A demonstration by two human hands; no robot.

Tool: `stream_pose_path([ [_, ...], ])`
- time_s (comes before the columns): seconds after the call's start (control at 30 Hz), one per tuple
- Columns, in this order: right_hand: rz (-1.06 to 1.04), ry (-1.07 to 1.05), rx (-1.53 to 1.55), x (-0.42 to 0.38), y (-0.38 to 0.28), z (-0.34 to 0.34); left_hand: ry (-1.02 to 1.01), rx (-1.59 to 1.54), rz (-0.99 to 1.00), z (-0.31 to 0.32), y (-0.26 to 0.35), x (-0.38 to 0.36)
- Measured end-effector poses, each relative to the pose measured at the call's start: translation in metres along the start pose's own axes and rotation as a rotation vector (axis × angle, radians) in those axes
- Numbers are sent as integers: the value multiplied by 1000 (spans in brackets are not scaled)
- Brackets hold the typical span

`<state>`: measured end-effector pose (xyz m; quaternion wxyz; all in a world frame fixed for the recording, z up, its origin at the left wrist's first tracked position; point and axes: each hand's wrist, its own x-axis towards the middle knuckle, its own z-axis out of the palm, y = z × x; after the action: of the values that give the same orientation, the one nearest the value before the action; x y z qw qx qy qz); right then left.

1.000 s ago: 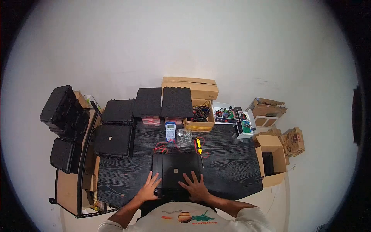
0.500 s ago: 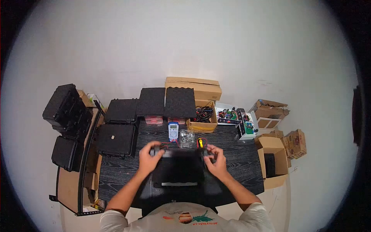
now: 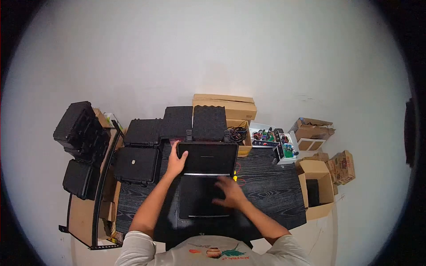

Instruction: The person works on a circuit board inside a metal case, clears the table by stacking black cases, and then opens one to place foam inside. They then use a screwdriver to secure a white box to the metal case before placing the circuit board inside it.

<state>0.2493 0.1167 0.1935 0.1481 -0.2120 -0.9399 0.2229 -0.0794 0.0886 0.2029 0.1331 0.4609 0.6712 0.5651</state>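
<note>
Currently, black case (image 3: 207,167): raised on the near side of the dark table (image 3: 275,181), lid (image 3: 208,153) upright, base (image 3: 197,195) flat.
Left hand (image 3: 176,163): gripping the lid's left edge, thumb on the inner side.
Right hand (image 3: 229,193): fingers spread over the base, motion-blurred; contact cannot be told.
Step in hand: opening the case, apparently complete.
Next move: appears to call for a steady lid and unobstructed reach into the base.
Change from one second ago: lid was shut beneath both hands; right hand is now off it.
</note>
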Motion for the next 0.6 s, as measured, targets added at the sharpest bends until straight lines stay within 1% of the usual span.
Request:
stream_pose_path([
  [0.03,-51,-215,46,-5,-5,8,-58,-41,-38,0,-10,-2],
  [0.13,-114,-369,-189,-36,-28,31,-62,-80,-64,5,-25,-9],
  [0.23,-131,-437,-175,-39,-13,48,-97,-163,-126,3,-32,-14],
  [0.33,-140,-454,-224,-35,-7,47,-144,-429,-221,4,-40,-24],
  [0.43,-165,-466,-307,-35,-28,26,-160,-463,-293,2,-52,-45],
  [0.53,-207,-426,-357,-36,-30,34,-161,-364,-277,4,-62,-77],
  [0.6,-241,-374,-352,-35,-30,36,-172,-364,-270,1,-63,-95],
])
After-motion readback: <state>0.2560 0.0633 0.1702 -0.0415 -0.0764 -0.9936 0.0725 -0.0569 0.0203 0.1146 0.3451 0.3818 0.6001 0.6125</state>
